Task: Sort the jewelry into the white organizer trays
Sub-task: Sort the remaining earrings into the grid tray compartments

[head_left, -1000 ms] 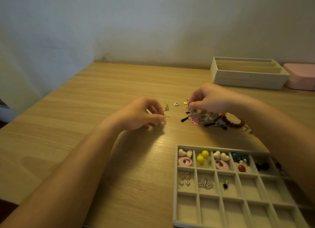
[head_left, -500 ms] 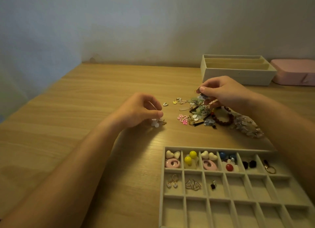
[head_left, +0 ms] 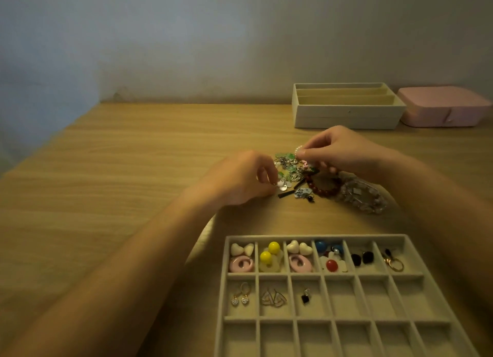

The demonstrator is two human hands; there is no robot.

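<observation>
A loose jewelry pile [head_left: 292, 170] lies mid-table, with a dark red bead bracelet [head_left: 324, 187] and a clear crystal bracelet [head_left: 364, 198] at its right. My left hand [head_left: 240, 180] sits at the pile's left edge, fingers curled and pinching a small pale earring [head_left: 281, 185]. My right hand [head_left: 344, 152] hovers over the pile's far side and pinches a small pearl piece [head_left: 299, 152]. The white gridded organizer tray [head_left: 330, 236] lies nearest me. Its far row holds hearts, pink rings, yellow balls and other earrings. The middle row has three filled cells.
A second white tray [head_left: 346, 115] with long slots stands at the back right. A closed pink box [head_left: 442, 106] sits beside it. The wall runs along the table's far edge. Bare wooden tabletop [head_left: 120, 183] stretches to the left.
My left hand has slid right to the edge of the pile. My right hand has lifted slightly, now pinching a pearl piece. The camera has shifted so the tray sits more central.
</observation>
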